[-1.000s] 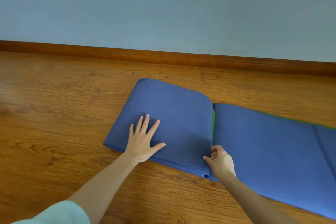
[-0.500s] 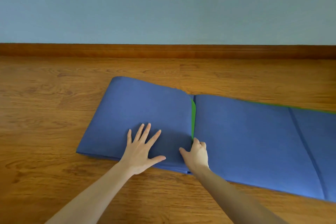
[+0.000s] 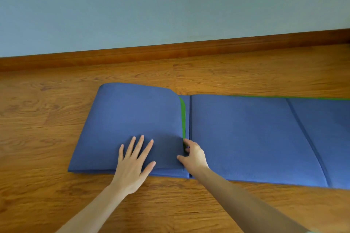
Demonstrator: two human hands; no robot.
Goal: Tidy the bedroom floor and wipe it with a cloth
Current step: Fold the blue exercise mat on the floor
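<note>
Mat fold has slid along a bit, not much else new

Left hand [image 3: 132, 164] stays flat, fingers spread, on the folded stack; right hand [image 3: 192, 155] still pinches the fold edge. Blue mat [image 3: 246, 134] lies on the floor [image 3: 47, 119] near the wall, mostly unfolded to the right, so tidying's barely begun.

Home room, probably: wood floor [image 3: 56, 119], skirting board [image 3: 189, 49], plain wall [image 3: 170, 5].

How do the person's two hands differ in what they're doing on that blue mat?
The left hand lies flat with fingers spread, pressing on the folded stack of the mat; the right hand has curled fingers gripping the stack's edge at the crease. The left hand sits on the middle of the folded part; the right hand sits where a green underside shows. Both touch the mat near its front edge.
</note>
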